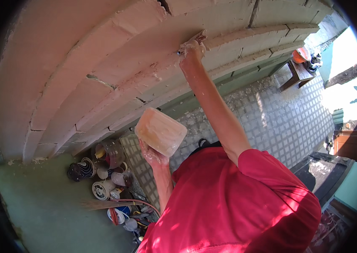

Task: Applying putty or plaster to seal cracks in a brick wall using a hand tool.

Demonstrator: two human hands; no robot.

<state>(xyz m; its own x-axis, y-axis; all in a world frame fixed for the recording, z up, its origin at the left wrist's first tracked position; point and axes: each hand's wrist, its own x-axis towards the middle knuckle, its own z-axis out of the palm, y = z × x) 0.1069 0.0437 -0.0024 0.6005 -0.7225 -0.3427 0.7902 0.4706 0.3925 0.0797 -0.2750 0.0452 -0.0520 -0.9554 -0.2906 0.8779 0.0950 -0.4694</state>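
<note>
My left hand (153, 154) is closed on a pale, translucent plastic tub (161, 131), gripping it from below and at its near side. Whitish paste coats the tub, and smears of it cover my fingers. My right arm reaches up and forward to the block wall (144, 59). There my right hand (193, 47), thick with paste, is closed against a joint between the blocks. A paste-covered edge sticks out past its fingers, but what it belongs to cannot be made out. Fresh pinkish-white paste lies along the joint to the left of this hand.
Buckets (103, 189), a broom (98, 205) and a hose crowd the floor at the lower left. Patterned tiles (267, 114) run along the wall's foot. A small bench (297, 76) stands far right, with an orange container (300, 55) nearby. A dark-topped cabinet (324, 170) is at my right.
</note>
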